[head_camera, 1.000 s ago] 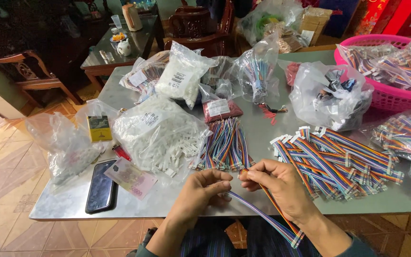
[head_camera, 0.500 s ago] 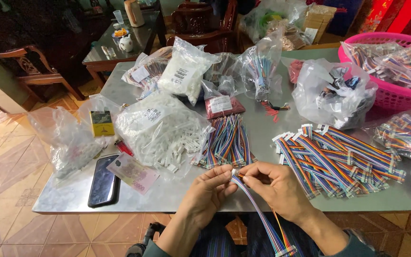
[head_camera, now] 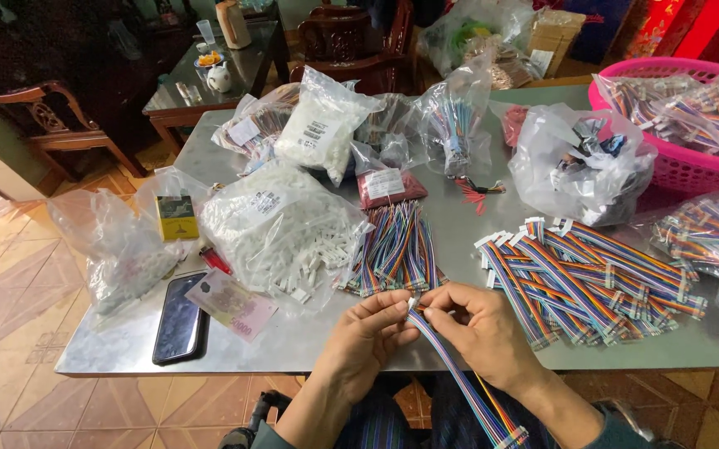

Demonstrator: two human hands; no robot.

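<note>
My left hand (head_camera: 369, 334) and my right hand (head_camera: 480, 327) meet near the front edge of a grey metal table (head_camera: 309, 341). Together they pinch the upper end of a rainbow ribbon cable (head_camera: 459, 382), where a small white connector (head_camera: 413, 302) sits between the fingertips. The cable hangs down over my lap and ends in another connector at the bottom. A loose bundle of bare ribbon cables (head_camera: 397, 249) lies just beyond my fingers. To the right lies a pile of cables with white connectors fitted (head_camera: 588, 278).
A clear bag of white connectors (head_camera: 280, 229) lies left of the bundle. A black phone (head_camera: 179, 318), a banknote (head_camera: 232, 304) and a red lighter (head_camera: 216, 260) lie at the front left. A pink basket (head_camera: 692, 166) of cables stands at the right. Several plastic bags crowd the back.
Both hands have stayed together on the cable's upper end, with the fingers shifting slightly at the connector. The hanging cable has swung a little.
</note>
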